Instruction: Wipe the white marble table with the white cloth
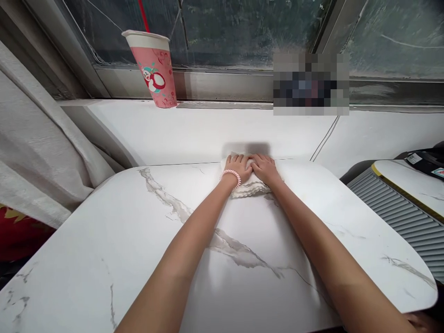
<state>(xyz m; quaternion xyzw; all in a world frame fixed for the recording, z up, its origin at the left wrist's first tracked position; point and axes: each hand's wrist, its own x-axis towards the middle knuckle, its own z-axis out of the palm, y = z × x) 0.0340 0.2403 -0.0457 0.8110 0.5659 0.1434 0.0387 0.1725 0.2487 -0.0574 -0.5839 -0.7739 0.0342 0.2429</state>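
A white cloth (pixel 251 188) with a wavy edge lies bunched on the white marbled table (pixel 138 259), at the far edge by the wall. My left hand (pixel 240 167) rests on the cloth's left part, palm down, its fingers spread flat; a pink coiled band (pixel 231 172) circles that wrist. Beside it, my right hand (pixel 265 169) presses on the cloth's right part with fingers stretched out, the two hands touching at the thumbs. Both arms reach straight forward over the table. What lies under the palms is hidden.
A pink paper cup (pixel 159 76) with a red straw stands on the window ledge. Further right on the ledge is a blurred-out patch (pixel 310 85). A pale curtain (pixel 38 125) hangs at left. At right stands a grey ribbed unit (pixel 398 203) with a marbled top. Thin cables (pixel 326 136) run down the wall.
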